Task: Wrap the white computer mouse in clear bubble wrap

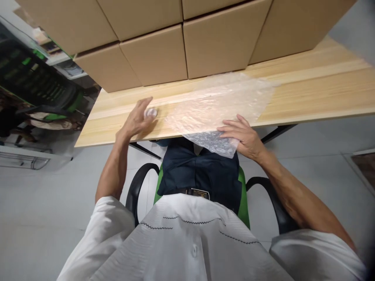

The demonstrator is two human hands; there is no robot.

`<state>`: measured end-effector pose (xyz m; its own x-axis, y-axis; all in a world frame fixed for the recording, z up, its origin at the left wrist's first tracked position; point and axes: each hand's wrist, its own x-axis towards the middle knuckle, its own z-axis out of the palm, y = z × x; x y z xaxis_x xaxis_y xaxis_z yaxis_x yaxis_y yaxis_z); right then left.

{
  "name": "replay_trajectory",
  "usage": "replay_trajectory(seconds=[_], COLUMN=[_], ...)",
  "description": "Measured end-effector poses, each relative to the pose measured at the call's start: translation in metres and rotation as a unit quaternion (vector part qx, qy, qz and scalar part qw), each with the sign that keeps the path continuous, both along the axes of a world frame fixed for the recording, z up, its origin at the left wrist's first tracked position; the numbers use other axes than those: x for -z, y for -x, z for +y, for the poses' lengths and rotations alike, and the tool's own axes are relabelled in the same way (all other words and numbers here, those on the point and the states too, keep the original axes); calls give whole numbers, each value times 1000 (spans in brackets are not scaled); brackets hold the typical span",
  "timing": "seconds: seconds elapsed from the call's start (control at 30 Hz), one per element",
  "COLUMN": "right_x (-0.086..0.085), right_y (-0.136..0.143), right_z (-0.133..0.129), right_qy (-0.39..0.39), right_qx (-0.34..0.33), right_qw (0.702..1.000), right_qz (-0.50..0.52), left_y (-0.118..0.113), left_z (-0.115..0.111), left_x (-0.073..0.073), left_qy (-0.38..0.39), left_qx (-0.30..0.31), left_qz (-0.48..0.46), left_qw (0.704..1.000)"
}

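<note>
A sheet of clear bubble wrap (216, 103) lies on the light wooden table, and its near corner hangs over the front edge above my lap. My right hand (241, 134) rests on the near right part of the wrap, fingers spread and stretched out. On the left of the table stands a small whitish round object (151, 113); its kind cannot be made out. Curved beside it is my left hand (137, 119), with thumb and fingers apart around the object's left side. Whether they touch it is unclear.
Stacked cardboard boxes (156, 56) line the back of the wooden table (322, 89). I sit close to its front edge on a green chair with black armrests (137, 183). Another dark chair (38, 78) and shelving are at the far left.
</note>
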<state>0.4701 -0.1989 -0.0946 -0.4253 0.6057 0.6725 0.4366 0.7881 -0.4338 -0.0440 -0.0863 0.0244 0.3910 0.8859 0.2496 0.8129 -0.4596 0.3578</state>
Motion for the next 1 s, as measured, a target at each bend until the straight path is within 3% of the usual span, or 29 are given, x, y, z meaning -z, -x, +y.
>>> replay_trajectory(seconds=[0.1,0.2,0.3,0.53,0.7,0.8,0.9,1.0], right_x=[-1,0,1,2,5,5,4,1], right_y=[8,5,7,36,38,39,41,43], right_z=[0,-3,-4,0,5,8,9,8], right_qy=[17,35,38,11,8,22,39,44], right_qx=[16,47,63,32,28,27,32,34], right_qw=[1000,998,997,999,999,999,998,998], right_qz=[-4,1,6,-24,-19,-20,-27,-27], left_y=[20,24,16,-10,5,7,-20,-70], left_z=[16,23,26,42,44,33,19,14], left_x=[-3,-5,-10,-20,-15,-24,-37,-41], left_qy=[58,93,101,127,114,97,90,106], left_qx=[-36,-37,-34,-22,-36,-26,43,172], left_qz=[51,81,87,114,31,-32,-60,-32], left_qw=[996,992,990,985,992,994,993,979])
